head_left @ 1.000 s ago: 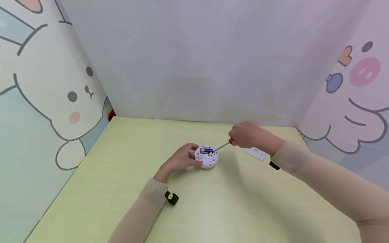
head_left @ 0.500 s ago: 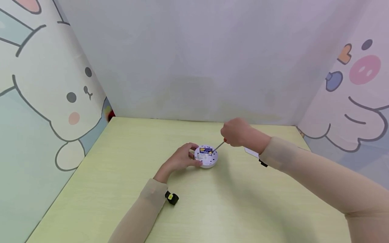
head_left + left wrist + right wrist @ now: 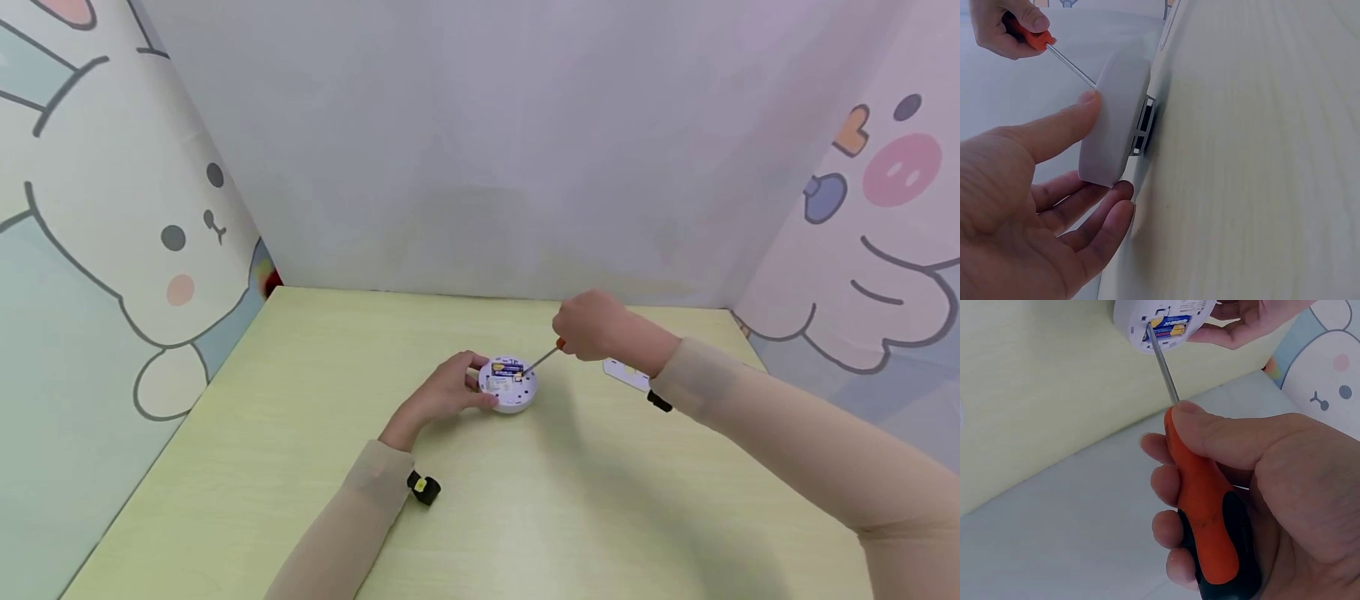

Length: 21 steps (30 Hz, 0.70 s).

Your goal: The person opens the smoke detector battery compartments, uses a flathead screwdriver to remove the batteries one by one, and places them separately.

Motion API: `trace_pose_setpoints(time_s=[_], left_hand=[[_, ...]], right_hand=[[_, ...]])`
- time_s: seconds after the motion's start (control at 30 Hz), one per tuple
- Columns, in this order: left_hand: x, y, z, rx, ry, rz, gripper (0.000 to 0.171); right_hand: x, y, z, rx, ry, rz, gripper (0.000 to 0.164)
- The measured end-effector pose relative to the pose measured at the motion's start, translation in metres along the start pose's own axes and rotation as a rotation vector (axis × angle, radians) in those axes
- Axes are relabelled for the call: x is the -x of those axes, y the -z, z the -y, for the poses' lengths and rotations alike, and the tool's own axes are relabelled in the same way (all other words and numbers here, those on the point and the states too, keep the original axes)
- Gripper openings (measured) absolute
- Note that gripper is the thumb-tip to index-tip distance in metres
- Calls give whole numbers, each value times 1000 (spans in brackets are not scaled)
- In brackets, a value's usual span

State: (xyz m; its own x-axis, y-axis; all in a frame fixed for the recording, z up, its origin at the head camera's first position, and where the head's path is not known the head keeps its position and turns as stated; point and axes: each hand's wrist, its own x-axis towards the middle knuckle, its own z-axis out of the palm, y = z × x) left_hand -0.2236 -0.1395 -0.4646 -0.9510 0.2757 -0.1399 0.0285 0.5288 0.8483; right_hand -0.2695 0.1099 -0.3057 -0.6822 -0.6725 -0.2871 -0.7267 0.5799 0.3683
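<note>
A round white smoke alarm (image 3: 504, 397) lies on the table with its back up, batteries (image 3: 1171, 326) showing in an uncovered bay. My left hand (image 3: 444, 388) holds it by the left side, thumb at the near edge and fingers around the far rim. An orange and black screwdriver (image 3: 1202, 519) is gripped in my right hand (image 3: 594, 325), to the right of and above the alarm. Its metal shaft (image 3: 1071, 65) slants down to the left, the tip in the battery bay at one end of the batteries.
A flat white mounting plate (image 3: 624, 375) lies on the pale yellow table (image 3: 480, 517), partly hidden behind my right wrist. A grey wall (image 3: 480, 167) closes off the back, and panels with cartoon animals stand at both sides.
My right hand has moved left toward the alarm, then slightly back right, tilting the screwdriver more steeply. Its tip stays at the battery bay. The left hand and the alarm keep their place.
</note>
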Motion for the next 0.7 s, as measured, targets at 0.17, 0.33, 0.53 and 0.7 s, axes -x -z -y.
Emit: trace_pose_setpoints(time_s=[0.17,0.33,0.53,0.7], left_hand=[[0,0,0,7,23,-4,67],[-2,0,1,14,24,-9,68],[-3,-1,3,24,14,-3,68],[-3,0,3,20,15,-3,68]], right_hand=[[4,-10,-8,-60,10,8,23],[7,-22,-15,-131,16,18,22],[10,-37,-22,-253,22,23,18],[13,-50,-27,-363,37,22,15]])
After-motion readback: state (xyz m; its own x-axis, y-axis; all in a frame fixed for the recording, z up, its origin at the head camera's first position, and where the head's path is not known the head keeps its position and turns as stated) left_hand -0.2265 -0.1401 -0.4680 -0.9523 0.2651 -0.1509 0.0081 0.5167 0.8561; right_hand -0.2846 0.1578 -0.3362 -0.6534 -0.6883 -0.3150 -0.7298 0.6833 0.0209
